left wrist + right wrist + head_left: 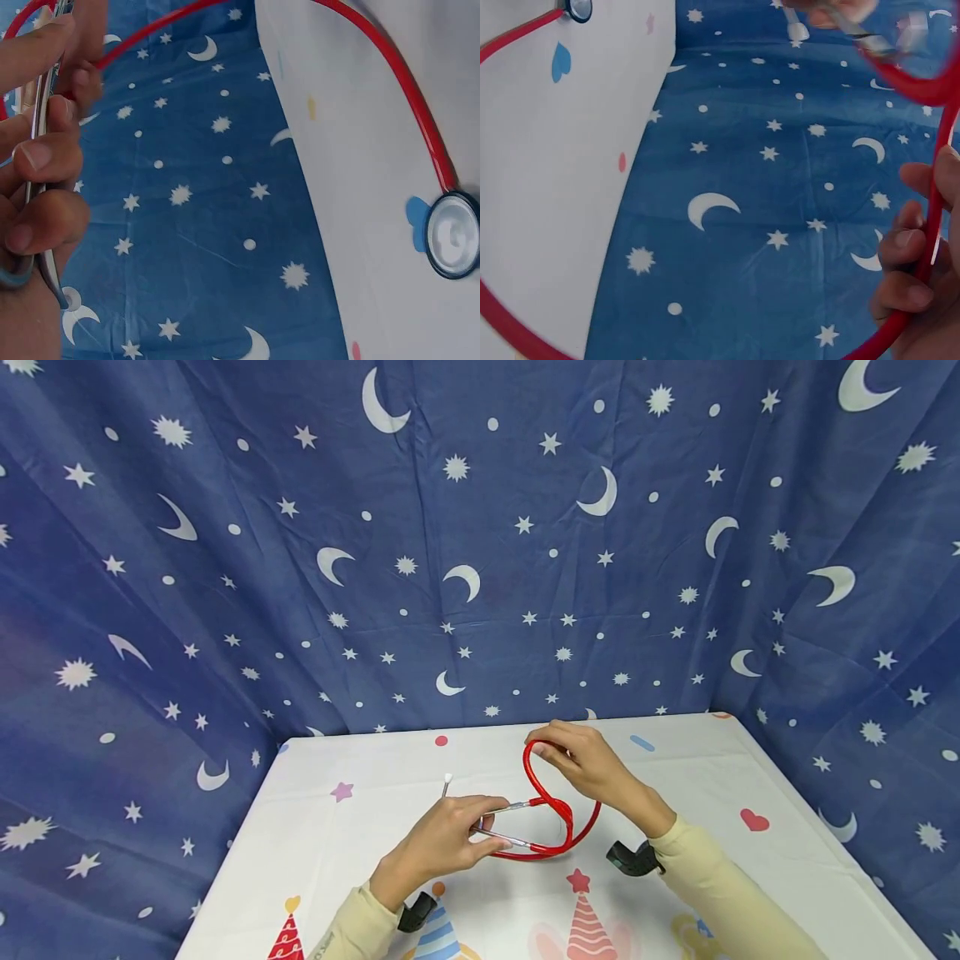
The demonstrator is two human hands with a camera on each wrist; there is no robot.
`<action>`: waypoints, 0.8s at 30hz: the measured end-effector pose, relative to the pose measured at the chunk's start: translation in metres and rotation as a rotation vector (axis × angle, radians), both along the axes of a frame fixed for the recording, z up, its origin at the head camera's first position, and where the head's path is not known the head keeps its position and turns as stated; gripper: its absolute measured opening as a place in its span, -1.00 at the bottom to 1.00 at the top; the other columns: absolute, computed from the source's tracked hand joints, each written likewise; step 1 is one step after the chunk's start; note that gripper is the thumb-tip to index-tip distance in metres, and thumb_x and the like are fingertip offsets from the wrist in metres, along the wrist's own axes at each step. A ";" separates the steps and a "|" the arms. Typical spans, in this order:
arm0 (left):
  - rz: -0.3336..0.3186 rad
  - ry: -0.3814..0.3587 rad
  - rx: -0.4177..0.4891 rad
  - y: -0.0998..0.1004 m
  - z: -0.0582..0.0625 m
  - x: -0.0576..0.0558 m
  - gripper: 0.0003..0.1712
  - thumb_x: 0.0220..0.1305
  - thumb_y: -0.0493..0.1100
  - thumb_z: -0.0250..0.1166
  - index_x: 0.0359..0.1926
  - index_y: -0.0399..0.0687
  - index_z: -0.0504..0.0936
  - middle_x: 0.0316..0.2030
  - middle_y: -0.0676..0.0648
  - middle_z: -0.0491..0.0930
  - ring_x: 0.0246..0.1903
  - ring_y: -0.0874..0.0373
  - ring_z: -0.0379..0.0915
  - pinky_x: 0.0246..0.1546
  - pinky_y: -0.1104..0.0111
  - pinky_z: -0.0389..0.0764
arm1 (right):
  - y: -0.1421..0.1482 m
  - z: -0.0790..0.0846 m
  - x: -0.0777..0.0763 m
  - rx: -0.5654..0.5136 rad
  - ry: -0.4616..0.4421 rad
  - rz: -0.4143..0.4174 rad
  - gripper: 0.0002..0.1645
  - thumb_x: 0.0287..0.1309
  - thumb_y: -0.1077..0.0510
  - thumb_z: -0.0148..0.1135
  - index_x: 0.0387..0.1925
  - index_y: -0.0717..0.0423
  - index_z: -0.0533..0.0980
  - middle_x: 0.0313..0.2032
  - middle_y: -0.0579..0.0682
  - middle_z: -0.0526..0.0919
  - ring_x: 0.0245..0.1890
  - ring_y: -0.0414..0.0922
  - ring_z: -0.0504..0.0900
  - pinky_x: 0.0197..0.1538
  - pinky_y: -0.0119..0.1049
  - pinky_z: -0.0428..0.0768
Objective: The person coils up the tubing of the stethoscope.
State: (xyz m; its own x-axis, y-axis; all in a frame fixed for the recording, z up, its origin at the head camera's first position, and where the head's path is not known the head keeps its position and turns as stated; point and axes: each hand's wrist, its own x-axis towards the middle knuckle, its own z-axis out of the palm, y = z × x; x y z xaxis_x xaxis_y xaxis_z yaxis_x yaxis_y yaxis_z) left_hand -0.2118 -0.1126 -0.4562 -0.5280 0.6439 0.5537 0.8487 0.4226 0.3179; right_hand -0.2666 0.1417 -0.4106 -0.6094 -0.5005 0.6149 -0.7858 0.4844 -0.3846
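A stethoscope with red tubing point(564, 817) is held up between both hands over the table. My left hand point(450, 837) grips its metal ear tubes point(39, 131), fingers curled round them. One white ear tip point(447, 778) sticks up beyond that hand. Farther back and to the right, my right hand point(588, 762) pinches a bend of the red tube, with fingers curled about it in the right wrist view. The tubing loops and crosses itself between the hands. In the left wrist view, the round silver chest piece point(453, 235) appears against the white tablecloth; the hands hide it in the head view.
A white tablecloth point(315, 835) printed with party hats, hearts and stars covers the table. Dark blue curtains point(480, 652) with moons and stars stand behind it and along both sides. Black wrist mounts point(633, 860) sit on both of the person's wrists.
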 end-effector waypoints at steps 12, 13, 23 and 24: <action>-0.036 0.044 0.040 0.008 0.008 0.003 -0.54 0.17 -0.09 0.44 0.05 -0.16 0.57 -0.47 0.11 0.50 -0.55 0.42 0.20 -0.50 0.75 0.21 | -0.007 -0.020 -0.003 0.074 -0.224 0.000 -0.84 0.31 0.05 0.22 -0.15 -0.07 0.65 -0.36 -0.24 0.69 -0.43 -0.36 0.52 -0.24 -0.41 0.61; -0.035 0.046 0.041 0.009 0.008 0.003 -0.54 0.17 -0.10 0.44 0.05 -0.17 0.57 -0.47 0.11 0.50 -0.55 0.42 0.21 -0.50 0.75 0.22 | -0.007 -0.022 -0.003 0.077 -0.232 0.001 -0.85 0.31 0.06 0.22 -0.16 -0.07 0.65 -0.37 -0.24 0.69 -0.44 -0.36 0.52 -0.25 -0.42 0.60; 0.068 0.065 0.114 0.009 0.013 0.003 -0.52 0.16 -0.12 0.45 0.07 -0.19 0.57 -0.46 0.12 0.49 -0.56 0.42 0.21 -0.51 0.74 0.24 | -0.009 -0.039 0.002 0.088 -0.251 0.008 -0.81 0.32 0.06 0.22 -0.14 0.00 0.67 -0.29 -0.13 0.77 -0.29 -0.20 0.72 -0.16 -0.31 0.69; 0.083 0.061 0.126 0.009 0.013 0.002 -0.52 0.15 -0.14 0.45 0.07 -0.21 0.57 -0.46 0.12 0.49 -0.57 0.41 0.22 -0.52 0.74 0.24 | -0.010 -0.041 0.003 0.097 -0.237 -0.018 -0.83 0.31 0.06 0.23 -0.21 0.01 0.68 -0.36 -0.12 0.77 -0.34 -0.19 0.71 -0.21 -0.33 0.69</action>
State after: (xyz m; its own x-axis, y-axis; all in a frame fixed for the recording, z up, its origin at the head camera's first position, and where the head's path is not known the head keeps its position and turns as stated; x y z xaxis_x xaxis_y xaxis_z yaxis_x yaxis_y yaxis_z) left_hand -0.2093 -0.1035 -0.4431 -0.5392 0.5229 0.6602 0.8320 0.4521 0.3215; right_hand -0.2631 0.1321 -0.4518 -0.7398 -0.5384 0.4035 -0.6706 0.5409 -0.5078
